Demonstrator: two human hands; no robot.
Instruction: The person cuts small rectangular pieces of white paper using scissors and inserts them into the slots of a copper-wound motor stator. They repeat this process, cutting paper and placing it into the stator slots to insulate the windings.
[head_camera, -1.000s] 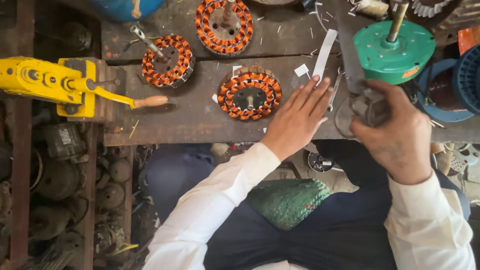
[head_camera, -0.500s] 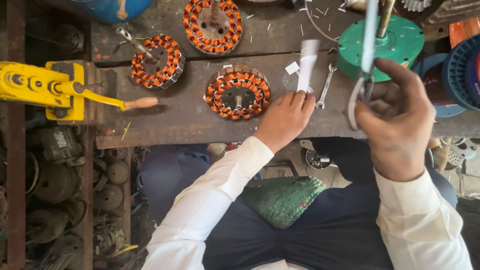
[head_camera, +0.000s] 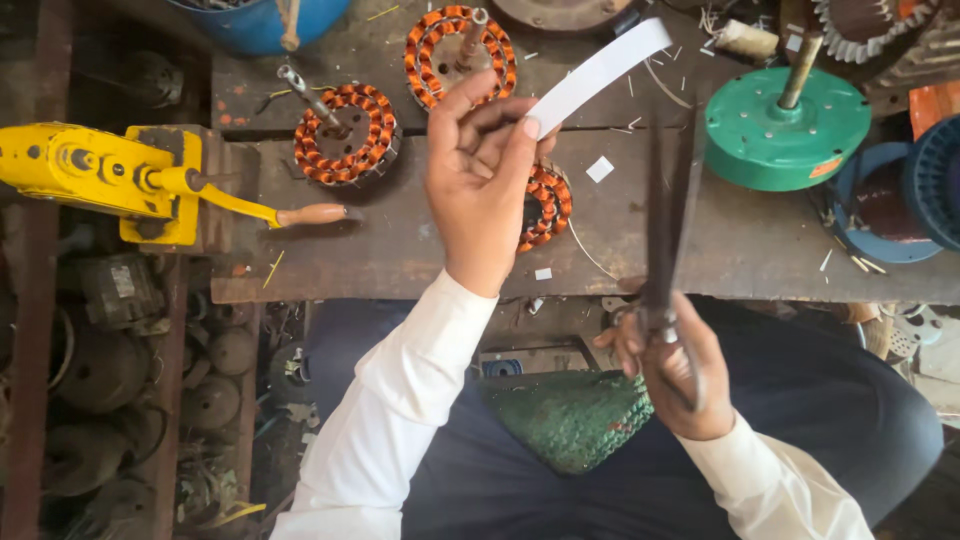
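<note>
**Strip up in left hand, scissors open just right of it**

Left hand (head_camera: 478, 190) is raised over the workbench (head_camera: 400, 250), fingers pinched closed on the lower end of a white paper strip (head_camera: 598, 72). Strip's long axis runs diagonally, from the pinch up and to the right, free end out over the far side of the bench.

Right hand (head_camera: 672, 372) sits lower and nearer the body, wrapped around the handles of dark scissors (head_camera: 668, 215). Blades point up, away from the body, and stand slightly parted. Their tips end just below and right of the strip's free half, near but apart, no contact visible.

Key relation: strip lies up-left of the blade tips, and its axis crosses the blades' line at an angle rather than running along it. Right hand is the nearer one to the free end only via the blades; left hand alone holds the strip.

Around them: copper-wound stator (head_camera: 345, 135) left of the left hand, another (head_camera: 455, 45) behind it, a third (head_camera: 548, 205) half hidden by that hand. Yellow hand tool (head_camera: 110, 175) far left, green motor housing (head_camera: 787, 130) right. Small white paper scraps (head_camera: 600, 168) lie on the bench.
</note>
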